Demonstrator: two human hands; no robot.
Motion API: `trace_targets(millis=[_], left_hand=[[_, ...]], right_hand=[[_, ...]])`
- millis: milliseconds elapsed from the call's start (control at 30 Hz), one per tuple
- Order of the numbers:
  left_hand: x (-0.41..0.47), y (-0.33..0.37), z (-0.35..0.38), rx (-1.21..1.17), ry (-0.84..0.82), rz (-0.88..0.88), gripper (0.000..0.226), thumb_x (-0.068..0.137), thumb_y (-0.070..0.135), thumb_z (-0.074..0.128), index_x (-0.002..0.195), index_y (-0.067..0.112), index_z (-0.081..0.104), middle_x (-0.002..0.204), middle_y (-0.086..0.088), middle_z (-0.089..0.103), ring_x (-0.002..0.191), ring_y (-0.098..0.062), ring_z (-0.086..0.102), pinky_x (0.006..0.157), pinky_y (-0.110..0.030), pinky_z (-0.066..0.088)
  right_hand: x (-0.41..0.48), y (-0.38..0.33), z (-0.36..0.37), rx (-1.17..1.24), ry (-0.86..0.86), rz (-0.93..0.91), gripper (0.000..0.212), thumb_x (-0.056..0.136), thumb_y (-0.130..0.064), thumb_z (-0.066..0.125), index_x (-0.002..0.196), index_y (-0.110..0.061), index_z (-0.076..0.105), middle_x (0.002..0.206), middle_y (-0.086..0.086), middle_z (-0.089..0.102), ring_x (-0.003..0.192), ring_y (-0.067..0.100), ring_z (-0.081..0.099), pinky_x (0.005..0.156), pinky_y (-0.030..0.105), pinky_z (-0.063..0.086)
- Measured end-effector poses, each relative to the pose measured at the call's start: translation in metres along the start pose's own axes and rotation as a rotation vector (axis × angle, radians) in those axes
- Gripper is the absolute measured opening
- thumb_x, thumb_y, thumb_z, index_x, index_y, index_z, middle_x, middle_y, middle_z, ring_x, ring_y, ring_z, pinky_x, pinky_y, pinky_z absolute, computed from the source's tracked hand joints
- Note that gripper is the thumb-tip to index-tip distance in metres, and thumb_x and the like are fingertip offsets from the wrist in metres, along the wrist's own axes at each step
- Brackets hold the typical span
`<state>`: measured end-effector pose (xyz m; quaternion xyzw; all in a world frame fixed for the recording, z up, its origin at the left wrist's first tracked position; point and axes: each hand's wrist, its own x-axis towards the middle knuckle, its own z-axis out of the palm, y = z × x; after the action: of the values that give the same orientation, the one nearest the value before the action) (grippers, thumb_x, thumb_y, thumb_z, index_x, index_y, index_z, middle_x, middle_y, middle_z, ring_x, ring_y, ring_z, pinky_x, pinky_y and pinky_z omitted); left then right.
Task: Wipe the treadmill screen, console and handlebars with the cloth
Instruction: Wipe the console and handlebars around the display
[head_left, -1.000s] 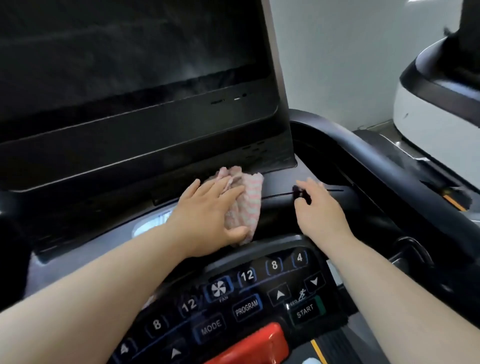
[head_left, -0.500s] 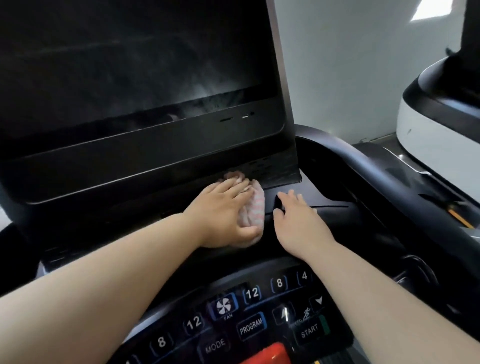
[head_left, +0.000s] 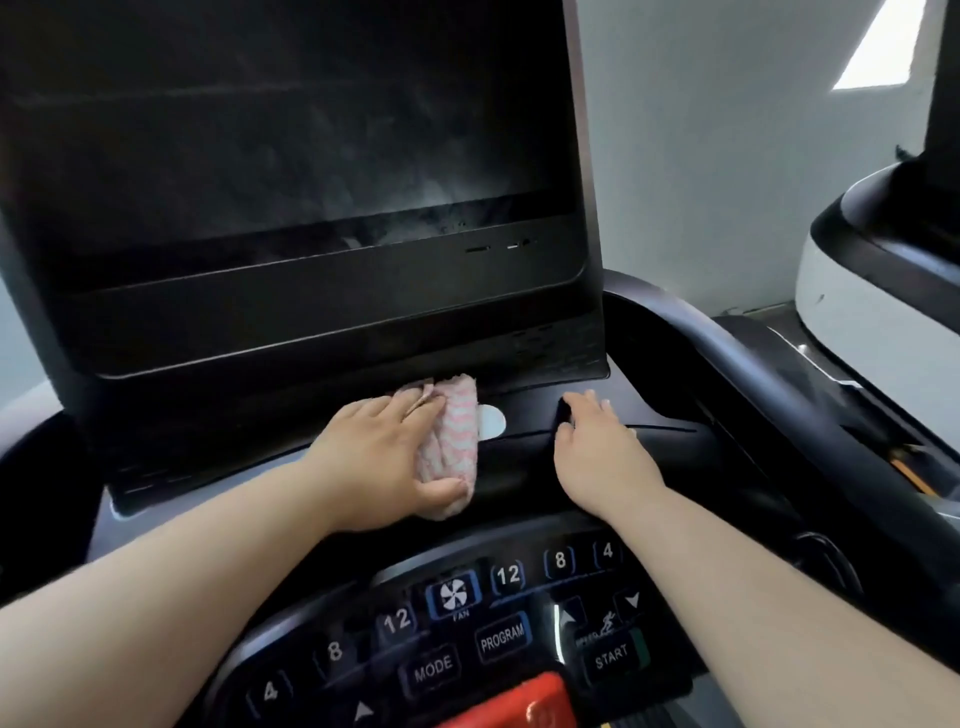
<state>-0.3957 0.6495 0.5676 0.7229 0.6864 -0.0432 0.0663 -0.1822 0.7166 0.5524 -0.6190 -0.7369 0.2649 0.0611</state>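
A pink-and-white striped cloth (head_left: 453, 441) lies bunched on the black console ledge (head_left: 524, 467) just below the dark screen (head_left: 280, 156). My left hand (head_left: 382, 457) presses it down, fingers laid over the top and thumb hooked round its lower edge. My right hand (head_left: 602, 452) rests flat on the ledge to the right of the cloth, holding nothing. The keypad (head_left: 457, 629) with FAN, MODE, PROGRAM and START buttons curves below both forearms. The right handlebar (head_left: 737, 374) arcs away from the screen's lower right corner.
A red stop button (head_left: 519, 701) sits at the bottom edge of the keypad. A small white oval mark (head_left: 491, 422) shows on the ledge beside the cloth. Another white-and-black machine (head_left: 878, 280) stands to the right against a pale wall (head_left: 727, 130).
My left hand has slid the cloth leftward along the ledge under the screen, uncovering the white oval mark. My right hand shifted left and now lies still.
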Motion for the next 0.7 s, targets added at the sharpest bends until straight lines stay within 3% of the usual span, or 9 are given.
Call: trace_targets(millis=[133, 300, 433, 567, 700], left_hand=[[-0.027, -0.022, -0.002, 0.042, -0.053, -0.136, 0.118, 0.054, 0.099, 0.011, 0.153, 0.035, 0.004, 0.162, 0.01, 0.005, 0.147, -0.008, 0.008, 0.118, -0.032, 0.001], [-0.024, -0.003, 0.008, -0.057, -0.002, -0.253, 0.122, 0.051, 0.097, 0.008, 0.154, 0.032, 0.014, 0.16, 0.01, 0.015, 0.147, -0.011, 0.009, 0.12, -0.038, -0.003], [0.008, 0.031, 0.009, -0.092, 0.021, -0.139, 0.109, 0.06, 0.088, 0.016, 0.154, 0.031, 0.014, 0.162, 0.01, 0.007, 0.148, -0.009, -0.001, 0.121, -0.035, -0.001], [0.044, 0.065, 0.004, -0.033, -0.03, 0.05, 0.082, 0.083, 0.076, 0.04, 0.152, 0.041, 0.011, 0.162, 0.012, -0.004, 0.146, -0.007, -0.014, 0.118, -0.036, -0.007], [0.036, 0.055, 0.012, 0.015, -0.031, 0.176, 0.082, 0.084, 0.069, 0.049, 0.148, 0.051, 0.001, 0.155, 0.019, -0.02, 0.144, -0.006, -0.023, 0.117, -0.039, -0.011]], right_hand=[[0.001, 0.001, -0.001, -0.01, 0.001, -0.017, 0.048, 0.101, -0.021, 0.026, 0.149, -0.016, 0.024, 0.161, 0.007, 0.009, 0.148, 0.021, 0.002, 0.117, 0.043, 0.011], [0.005, 0.006, -0.001, 0.06, -0.047, -0.035, 0.051, 0.102, -0.019, 0.026, 0.151, -0.014, 0.016, 0.161, 0.009, 0.001, 0.148, 0.024, -0.007, 0.119, 0.048, 0.001], [0.006, 0.007, 0.0, 0.063, -0.071, -0.037, 0.051, 0.101, -0.017, 0.027, 0.151, -0.014, 0.015, 0.161, 0.009, -0.002, 0.148, 0.025, -0.008, 0.119, 0.05, 0.0], [0.007, 0.01, -0.003, 0.075, -0.066, -0.052, 0.053, 0.101, -0.015, 0.027, 0.152, -0.015, 0.014, 0.161, 0.007, 0.0, 0.148, 0.023, -0.007, 0.119, 0.049, 0.001], [0.006, 0.015, -0.002, 0.073, -0.063, -0.081, 0.056, 0.099, -0.009, 0.027, 0.153, -0.018, 0.014, 0.162, 0.005, 0.001, 0.148, 0.02, -0.006, 0.119, 0.046, 0.003]])
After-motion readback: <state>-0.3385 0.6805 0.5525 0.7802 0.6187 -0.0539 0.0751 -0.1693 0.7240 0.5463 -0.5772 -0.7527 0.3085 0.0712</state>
